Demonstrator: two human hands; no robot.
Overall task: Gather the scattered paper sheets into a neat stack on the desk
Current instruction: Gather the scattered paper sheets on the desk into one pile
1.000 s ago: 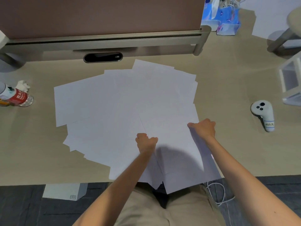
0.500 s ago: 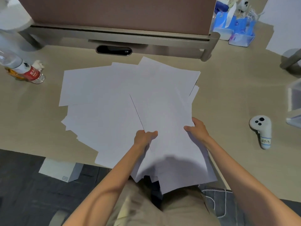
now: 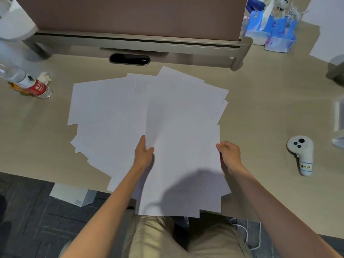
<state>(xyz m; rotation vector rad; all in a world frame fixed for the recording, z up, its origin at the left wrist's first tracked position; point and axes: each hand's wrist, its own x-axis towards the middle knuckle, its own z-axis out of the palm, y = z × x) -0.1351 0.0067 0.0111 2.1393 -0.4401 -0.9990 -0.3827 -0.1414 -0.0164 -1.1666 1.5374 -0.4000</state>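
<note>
Several white paper sheets (image 3: 111,112) lie fanned and overlapping on the beige desk (image 3: 260,112). A top bunch of sheets (image 3: 182,155) sits nearer me and hangs over the desk's front edge above my lap. My left hand (image 3: 144,155) grips the left edge of that bunch, thumb on top. My right hand (image 3: 229,155) pinches its right edge. The lower sheets are partly hidden under the bunch.
A plastic bottle (image 3: 28,84) with a red label lies at the left, beside a crumpled tissue (image 3: 45,77). A white controller (image 3: 301,155) rests at the right. A monitor stand (image 3: 240,53) spans the back, with blue tissue packs (image 3: 273,30) behind it.
Both hands have slid the top bunch of sheets upright and squarer, its left edge now nearly vertical. The view has shifted slightly.
</note>
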